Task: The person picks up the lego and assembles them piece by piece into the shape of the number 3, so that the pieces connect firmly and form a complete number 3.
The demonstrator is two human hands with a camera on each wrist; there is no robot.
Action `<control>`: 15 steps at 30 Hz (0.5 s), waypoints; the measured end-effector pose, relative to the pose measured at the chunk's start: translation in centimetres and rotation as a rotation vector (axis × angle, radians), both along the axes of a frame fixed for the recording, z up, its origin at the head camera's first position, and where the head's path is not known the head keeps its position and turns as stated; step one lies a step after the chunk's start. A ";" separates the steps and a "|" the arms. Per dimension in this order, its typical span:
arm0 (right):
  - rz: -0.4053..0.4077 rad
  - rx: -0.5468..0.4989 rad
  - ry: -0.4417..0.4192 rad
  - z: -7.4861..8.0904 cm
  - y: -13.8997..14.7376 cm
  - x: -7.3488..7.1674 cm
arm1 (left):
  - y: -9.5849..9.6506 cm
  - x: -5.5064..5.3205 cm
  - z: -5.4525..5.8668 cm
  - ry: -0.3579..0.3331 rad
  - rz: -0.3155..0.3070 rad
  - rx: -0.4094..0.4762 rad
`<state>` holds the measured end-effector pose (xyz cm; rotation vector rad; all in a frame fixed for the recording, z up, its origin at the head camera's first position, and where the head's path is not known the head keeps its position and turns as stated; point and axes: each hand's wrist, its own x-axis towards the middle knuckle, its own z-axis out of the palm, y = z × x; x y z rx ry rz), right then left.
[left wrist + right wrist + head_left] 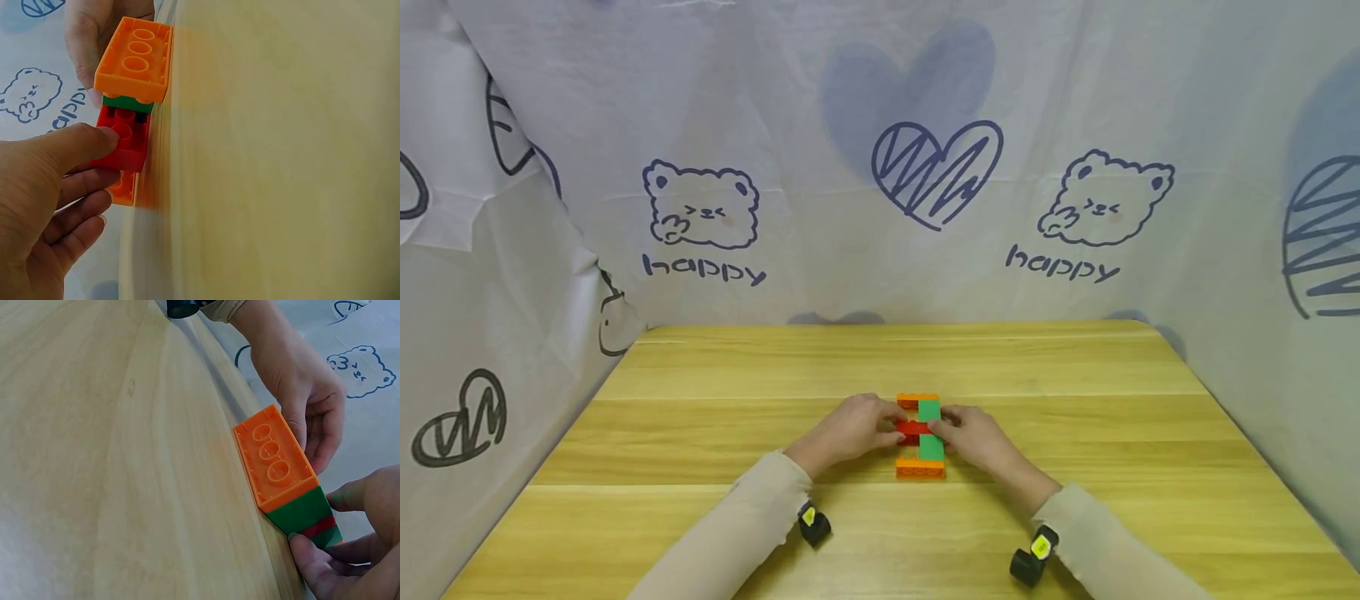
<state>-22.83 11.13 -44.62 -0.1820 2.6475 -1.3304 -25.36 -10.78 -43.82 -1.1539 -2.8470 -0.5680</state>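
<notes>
A small structure of toy building blocks stands on the table between both hands. An orange block (920, 469) is at its near end and another orange block (917, 397) at its far end. Green blocks (931, 447) run along its right side, with a red block (913, 428) across the middle. My left hand (855, 427) pinches the red block from the left, thumb on its near face in the left wrist view. From the right, my right hand (976, 435) grips the green blocks, fingertips around the red strip (319, 526) between them in the right wrist view.
The blocks stand on a wood-grain table (700, 375). Behind it and at both sides hangs a white cloth (820, 250) printed with bears and hearts. A black wrist camera sits below each sleeve, the left one (814, 527) and the right one (1030, 562).
</notes>
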 end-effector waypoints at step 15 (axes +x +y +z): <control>0.024 -0.009 -0.008 0.3 1.6 -0.2 | -1.3 0.3 0.3 0.049 0.002 0.041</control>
